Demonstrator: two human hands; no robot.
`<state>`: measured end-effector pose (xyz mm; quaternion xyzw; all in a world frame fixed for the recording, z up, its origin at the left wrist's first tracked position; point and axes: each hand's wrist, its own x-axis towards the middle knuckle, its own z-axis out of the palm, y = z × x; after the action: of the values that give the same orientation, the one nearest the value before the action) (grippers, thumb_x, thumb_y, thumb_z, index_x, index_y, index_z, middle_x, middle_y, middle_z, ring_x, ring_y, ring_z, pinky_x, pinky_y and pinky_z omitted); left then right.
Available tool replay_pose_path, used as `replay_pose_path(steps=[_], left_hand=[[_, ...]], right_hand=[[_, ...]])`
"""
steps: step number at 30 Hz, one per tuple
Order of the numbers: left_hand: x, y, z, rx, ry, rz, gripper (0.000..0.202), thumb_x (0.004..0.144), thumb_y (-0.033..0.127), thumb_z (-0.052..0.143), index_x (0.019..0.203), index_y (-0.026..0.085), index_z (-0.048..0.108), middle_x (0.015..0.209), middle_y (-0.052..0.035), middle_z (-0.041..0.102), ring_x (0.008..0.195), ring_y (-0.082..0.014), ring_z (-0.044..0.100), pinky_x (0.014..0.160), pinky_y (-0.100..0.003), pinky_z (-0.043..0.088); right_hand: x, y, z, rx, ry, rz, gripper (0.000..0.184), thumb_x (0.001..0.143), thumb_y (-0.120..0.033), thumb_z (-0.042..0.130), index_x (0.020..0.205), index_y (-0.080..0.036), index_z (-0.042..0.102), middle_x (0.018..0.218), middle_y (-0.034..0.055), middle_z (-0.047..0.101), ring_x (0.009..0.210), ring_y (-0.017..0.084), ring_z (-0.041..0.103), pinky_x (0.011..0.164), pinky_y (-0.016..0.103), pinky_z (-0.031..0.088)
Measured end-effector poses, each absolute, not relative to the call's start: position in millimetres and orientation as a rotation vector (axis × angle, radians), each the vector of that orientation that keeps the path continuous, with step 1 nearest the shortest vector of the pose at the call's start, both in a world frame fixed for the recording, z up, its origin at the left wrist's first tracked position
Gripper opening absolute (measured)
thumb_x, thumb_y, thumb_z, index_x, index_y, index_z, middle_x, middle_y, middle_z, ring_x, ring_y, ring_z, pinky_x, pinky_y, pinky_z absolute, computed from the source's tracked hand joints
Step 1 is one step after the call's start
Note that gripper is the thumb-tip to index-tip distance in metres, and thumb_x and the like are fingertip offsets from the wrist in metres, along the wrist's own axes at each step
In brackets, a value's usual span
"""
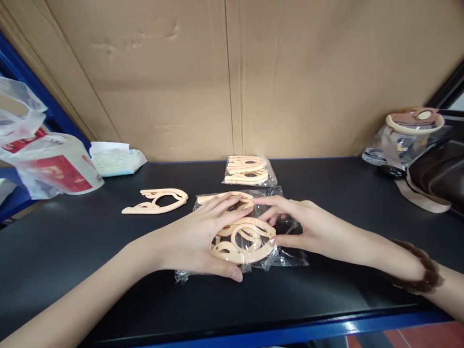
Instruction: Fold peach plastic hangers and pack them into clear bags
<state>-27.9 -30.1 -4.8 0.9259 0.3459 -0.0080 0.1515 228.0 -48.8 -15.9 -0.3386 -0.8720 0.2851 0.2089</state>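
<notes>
A clear plastic bag (290,258) lies in front of me with cream folding hangers (266,252) in it, folded up and partly overlapping. My left hand (192,237) rests flat across the bag's left side, fingers stretched over the hangers and thumb apart near the front edge. From the right, my right hand (308,224) touches the bag around the hangers' right ends; thumb and index finger are wide apart, the other fingers partly curled and half hidden. One loose folded hanger (165,209) lies to the left. Behind the bag sits a second bag of folded hangers (250,178).
The black tabletop (326,299) has a blue front edge and a cardboard wall (163,72) behind it. At left stand a plastic carrier bag with a tub (61,164) and a tissue pack (116,162). A clear strapped cup (413,135) and a dark bag (442,169) are at right.
</notes>
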Motion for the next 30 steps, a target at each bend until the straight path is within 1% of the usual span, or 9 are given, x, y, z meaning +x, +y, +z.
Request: replay_pose_path(steps=[4,7,11,15,17,21,24,28,30], left_hand=[[-25.1,-30.2,-8.9,2.696,0.945,0.078,0.100,0.067,0.075,0.059,0.149,0.034,0.018,0.158,-0.0024,0.012,0.143,-0.0355,0.008,0.113,-0.056,0.018],[-24.2,-30.2,-12.1,2.714,0.918,0.159,0.095,0.069,0.073,0.060,0.147,0.033,0.025,0.157,-0.0032,0.018,0.143,-0.0339,0.012,0.113,-0.053,0.020],[-24.9,-30.8,-13.9,2.716,0.894,0.189,0.092,0.071,0.071,0.059,0.147,0.032,0.025,0.157,-0.0058,0.019,0.143,-0.0335,0.012,0.112,-0.054,0.022],[-24.2,-32.6,-13.8,2.699,0.892,0.220,0.095,0.069,0.072,0.061,0.147,0.031,0.026,0.156,-0.0064,0.022,0.143,-0.0348,0.013,0.112,-0.054,0.024],[-22.1,-33.2,-12.2,2.674,0.937,0.188,0.084,0.078,0.070,0.052,0.147,0.032,0.025,0.157,-0.0041,0.019,0.143,-0.0328,0.012,0.113,-0.054,0.022],[-25.8,-25.6,-4.7,2.589,1.153,0.197,0.062,0.095,0.059,0.019,0.149,0.029,0.019,0.158,-0.0015,0.014,0.144,-0.0281,0.008,0.115,-0.054,0.009],[-52.7,-7.9,0.9,2.547,1.464,0.284,0.066,0.093,0.061,0.019,0.149,0.025,0.022,0.157,-0.0052,0.016,0.144,-0.0281,0.010,0.115,-0.052,0.011],[-115.9,17.3,2.1,2.667,1.606,0.012,0.063,0.093,0.060,0.018,0.122,0.023,0.060,0.151,-0.0081,0.035,0.142,-0.0353,0.012,0.111,-0.059,0.008],[-141.8,22.8,2.3,2.575,1.717,-0.056,0.064,0.088,0.066,0.026,0.114,0.022,0.064,0.146,-0.0095,0.042,0.139,-0.0408,0.021,0.107,-0.063,0.012]], right_hand=[[226.0,-49.2,-18.2,-1.081,-2.389,0.634,0.061,0.086,-0.031,0.062,0.141,-0.031,0.035,0.098,-0.0011,0.069,0.085,0.016,0.064,0.078,0.030,0.050],[228.1,-52.6,-11.9,-1.103,-2.310,0.733,0.059,0.085,-0.028,0.062,0.139,-0.028,0.037,0.091,-0.0014,0.072,0.079,0.016,0.066,0.074,0.029,0.053],[227.6,-61.5,-1.0,-0.958,-2.278,1.026,0.061,0.088,-0.017,0.053,0.143,-0.032,0.032,0.106,-0.0015,0.071,0.091,0.015,0.068,0.078,0.028,0.055],[228.9,-63.8,1.3,-0.936,-2.360,1.024,0.065,0.089,-0.013,0.048,0.146,-0.033,0.025,0.119,-0.0007,0.067,0.105,0.016,0.065,0.085,0.031,0.054],[230.6,-61.8,-0.6,-0.935,-2.408,0.978,0.064,0.091,-0.015,0.046,0.147,-0.033,0.021,0.119,-0.0011,0.067,0.106,0.016,0.064,0.084,0.029,0.054],[234.2,-55.6,-6.2,-1.100,-2.484,0.498,0.057,0.093,-0.019,0.044,0.146,-0.029,0.026,0.099,-0.0013,0.074,0.082,0.016,0.070,0.073,0.029,0.056],[238.7,-49.7,-7.5,-1.248,-2.435,0.057,0.050,0.093,-0.020,0.042,0.142,-0.025,0.035,0.088,0.0007,0.074,0.072,0.019,0.070,0.066,0.031,0.055],[246.5,-42.9,-2.8,-1.272,-2.381,-0.204,0.046,0.094,-0.020,0.038,0.139,-0.023,0.037,0.087,0.0020,0.074,0.074,0.020,0.069,0.064,0.030,0.053],[248.9,-41.5,0.1,-1.277,-2.373,-0.269,0.044,0.094,-0.020,0.038,0.138,-0.022,0.039,0.086,0.0023,0.074,0.073,0.020,0.069,0.063,0.030,0.052]])
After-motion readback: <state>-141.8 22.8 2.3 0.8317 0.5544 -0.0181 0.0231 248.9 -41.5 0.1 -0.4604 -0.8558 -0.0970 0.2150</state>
